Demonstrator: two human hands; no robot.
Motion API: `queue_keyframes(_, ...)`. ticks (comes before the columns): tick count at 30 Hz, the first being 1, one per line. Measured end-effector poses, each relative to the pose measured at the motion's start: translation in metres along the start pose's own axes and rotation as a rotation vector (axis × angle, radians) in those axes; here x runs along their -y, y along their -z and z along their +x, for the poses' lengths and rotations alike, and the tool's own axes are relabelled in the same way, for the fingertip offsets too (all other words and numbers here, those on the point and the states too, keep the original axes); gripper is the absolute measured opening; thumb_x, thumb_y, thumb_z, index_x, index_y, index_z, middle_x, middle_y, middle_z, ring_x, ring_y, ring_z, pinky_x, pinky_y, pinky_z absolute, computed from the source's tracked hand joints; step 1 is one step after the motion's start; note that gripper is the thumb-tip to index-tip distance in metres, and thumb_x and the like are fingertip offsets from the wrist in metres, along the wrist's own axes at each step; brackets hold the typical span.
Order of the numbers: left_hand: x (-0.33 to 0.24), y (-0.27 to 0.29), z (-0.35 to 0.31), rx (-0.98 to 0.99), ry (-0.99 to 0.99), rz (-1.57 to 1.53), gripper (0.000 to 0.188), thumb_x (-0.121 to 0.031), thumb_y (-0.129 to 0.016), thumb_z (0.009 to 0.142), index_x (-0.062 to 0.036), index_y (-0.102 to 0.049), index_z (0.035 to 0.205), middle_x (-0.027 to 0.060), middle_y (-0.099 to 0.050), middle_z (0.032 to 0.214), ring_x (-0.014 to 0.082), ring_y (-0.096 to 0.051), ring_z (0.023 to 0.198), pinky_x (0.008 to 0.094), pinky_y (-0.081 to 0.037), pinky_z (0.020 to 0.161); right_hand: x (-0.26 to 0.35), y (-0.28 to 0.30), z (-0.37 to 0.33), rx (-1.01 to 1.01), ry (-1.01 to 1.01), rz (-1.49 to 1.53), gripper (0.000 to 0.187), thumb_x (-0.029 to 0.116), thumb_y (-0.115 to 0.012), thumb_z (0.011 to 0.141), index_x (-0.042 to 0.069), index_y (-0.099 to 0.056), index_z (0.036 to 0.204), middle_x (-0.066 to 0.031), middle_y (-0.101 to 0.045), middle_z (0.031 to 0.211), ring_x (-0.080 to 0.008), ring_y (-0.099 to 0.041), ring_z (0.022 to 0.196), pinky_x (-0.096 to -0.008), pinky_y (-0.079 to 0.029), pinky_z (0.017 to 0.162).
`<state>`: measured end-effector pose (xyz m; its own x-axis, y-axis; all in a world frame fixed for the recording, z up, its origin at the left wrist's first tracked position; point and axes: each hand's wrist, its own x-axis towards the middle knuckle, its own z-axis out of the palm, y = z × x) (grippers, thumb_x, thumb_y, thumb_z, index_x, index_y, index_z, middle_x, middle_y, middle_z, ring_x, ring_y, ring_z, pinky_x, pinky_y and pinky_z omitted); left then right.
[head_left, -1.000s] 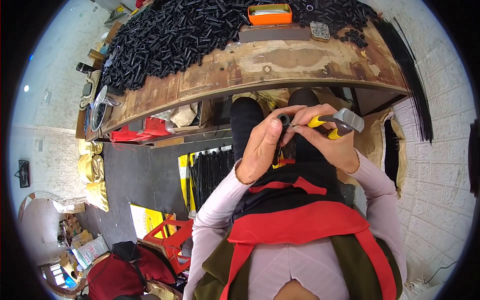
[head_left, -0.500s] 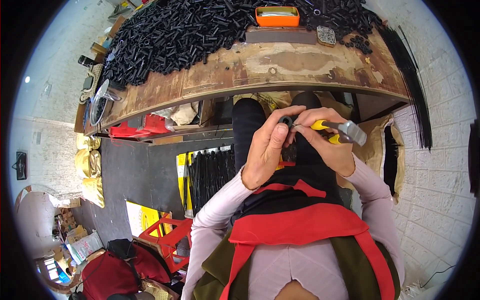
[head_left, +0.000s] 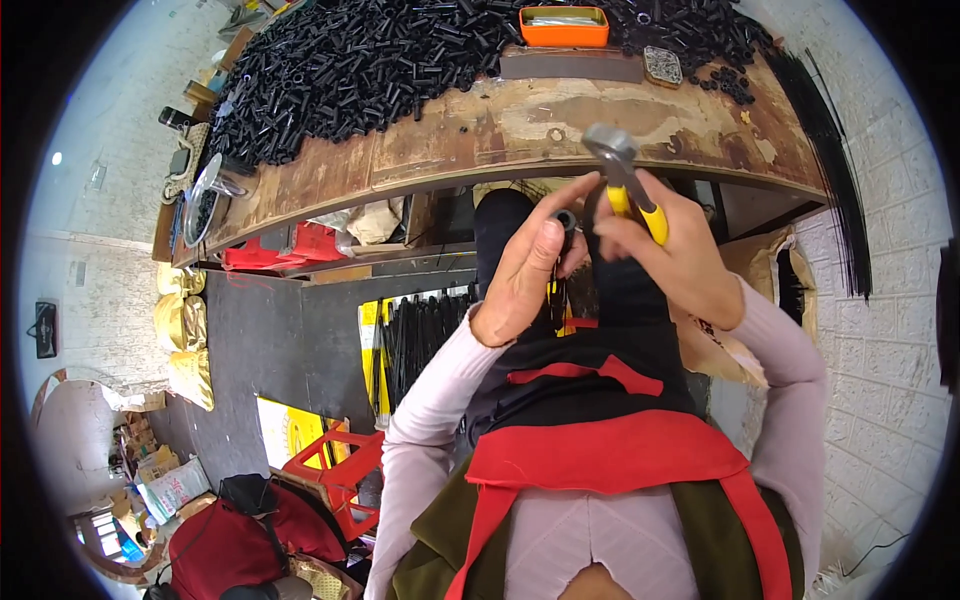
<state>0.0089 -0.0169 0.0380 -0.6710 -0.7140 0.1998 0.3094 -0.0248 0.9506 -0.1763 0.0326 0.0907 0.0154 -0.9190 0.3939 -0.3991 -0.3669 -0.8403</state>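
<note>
My left hand, above my lap at the bench's front edge, is closed around a short black tube. The tube's round open end shows beside my thumb; its lower part is hidden by my fingers. In my right hand are end-cutting pincers with yellow grips. Their grey metal head points up and to the left, over the bench edge, and is slightly blurred. My right fingers are also smeared by motion and lie just right of the tube, apart from it.
A wooden bench stands ahead, bearing a large heap of black tubes. Behind a dark grey bar sits an orange box; a small box of metal pieces lies right. Black rods hang over the right end. A red stool stands left.
My right hand has drawn a little away from the tube. The pincers have swung from pointing right to pointing up and left. My left hand keeps the tube in nearly the same place.
</note>
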Motion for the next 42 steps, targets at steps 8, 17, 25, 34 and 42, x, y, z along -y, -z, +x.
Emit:
queue_keyframes(8,0.002,-0.004,0.001,-0.016,0.025,0.136,0.052,-0.050,-0.033,0.105,-0.0023,-0.052,0.111,-0.0020,-0.040,0.074,0.0077,-0.034,0.068,0.0221,-0.031,0.064,0.020,0.031,-0.032,0.484,-0.558,-0.046,0.022,0.014,-0.053,0.099,0.001,-0.054,0.116,-0.0049,-0.058,0.061,-0.0106,-0.052,0.047,-0.0261,-0.041,0.046)
queue_keyframes(17,-0.002,0.005,0.000,0.108,0.013,0.126,0.054,-0.054,-0.033,0.104,-0.0023,-0.049,0.104,-0.0009,-0.041,0.076,0.0085,-0.034,0.070,0.0230,-0.030,0.064,0.015,0.040,-0.028,0.576,-0.558,0.225,0.041,0.021,-0.051,0.100,0.005,-0.048,0.138,-0.0085,-0.066,0.090,-0.0148,-0.063,0.073,-0.0294,-0.051,0.072)
queue_keyframes(25,-0.003,0.007,-0.005,0.138,0.040,0.197,0.062,-0.059,-0.033,0.101,0.0008,-0.050,0.107,0.0012,-0.048,0.077,0.0094,-0.042,0.070,0.0239,-0.036,0.066,0.036,0.056,-0.001,0.824,-0.757,0.146,0.036,0.030,-0.048,0.103,0.002,-0.055,0.123,-0.0080,-0.063,0.078,-0.0136,-0.063,0.060,-0.0264,-0.051,0.058)
queue_keyframes(34,-0.017,0.011,-0.014,0.078,0.024,0.088,0.077,-0.061,-0.039,0.098,0.0073,-0.048,0.133,0.0020,-0.051,0.086,0.0090,-0.045,0.072,0.0237,-0.038,0.067,0.012,0.033,-0.009,1.038,-1.073,0.818,0.038,0.033,-0.045,0.104,-0.002,-0.055,0.115,-0.0092,-0.059,0.073,-0.0166,-0.061,0.056,-0.0286,-0.053,0.055)
queue_keyframes(42,-0.012,0.000,-0.010,0.072,0.026,0.175,0.063,-0.058,-0.033,0.101,0.0015,-0.054,0.105,-0.0003,-0.046,0.076,0.0083,-0.040,0.071,0.0229,-0.035,0.068,0.057,0.056,-0.004,0.802,-0.678,-0.124,0.040,0.020,-0.054,0.098,0.003,-0.048,0.134,-0.0122,-0.064,0.080,-0.0165,-0.065,0.069,-0.0322,-0.049,0.064)
